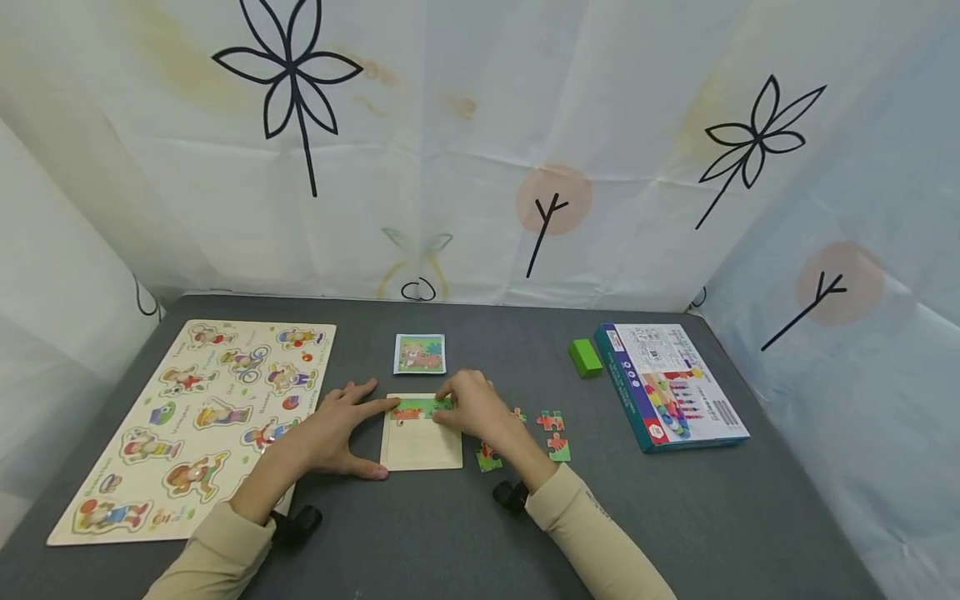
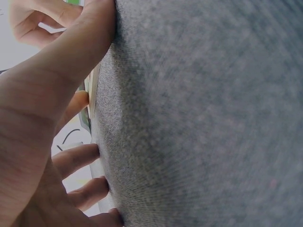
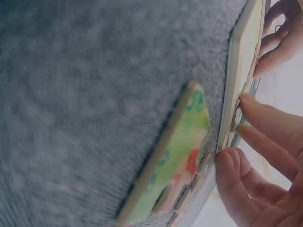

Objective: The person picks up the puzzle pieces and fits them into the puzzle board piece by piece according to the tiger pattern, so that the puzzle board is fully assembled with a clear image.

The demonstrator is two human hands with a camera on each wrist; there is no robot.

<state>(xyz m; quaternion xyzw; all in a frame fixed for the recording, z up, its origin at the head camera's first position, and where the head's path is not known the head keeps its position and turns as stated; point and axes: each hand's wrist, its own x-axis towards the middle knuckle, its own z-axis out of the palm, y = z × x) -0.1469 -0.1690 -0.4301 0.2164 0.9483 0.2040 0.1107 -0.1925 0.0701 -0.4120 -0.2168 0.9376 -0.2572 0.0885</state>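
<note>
A small wooden puzzle tray [image 1: 422, 448] lies on the dark table, with green and orange pieces [image 1: 408, 411] set along its far edge. My left hand [image 1: 334, 431] is spread beside it, the index fingertip at its far left corner and the thumb [image 2: 97, 33] at its near left corner. At the far right corner my right hand [image 1: 477, 407] pinches a green puzzle piece [image 1: 444, 403] against the tray; fingers partly hide this piece. Loose jigsaw pieces [image 1: 558, 447] lie right of the tray, one large in the right wrist view [image 3: 182, 151].
A small picture card [image 1: 420, 354] lies beyond the tray. On the left is a large wooden puzzle board [image 1: 217, 392] with figures. A green block [image 1: 585, 358] and a blue-edged box [image 1: 675, 383] stand at the right. White printed cloth [image 1: 465, 150] hangs behind the table.
</note>
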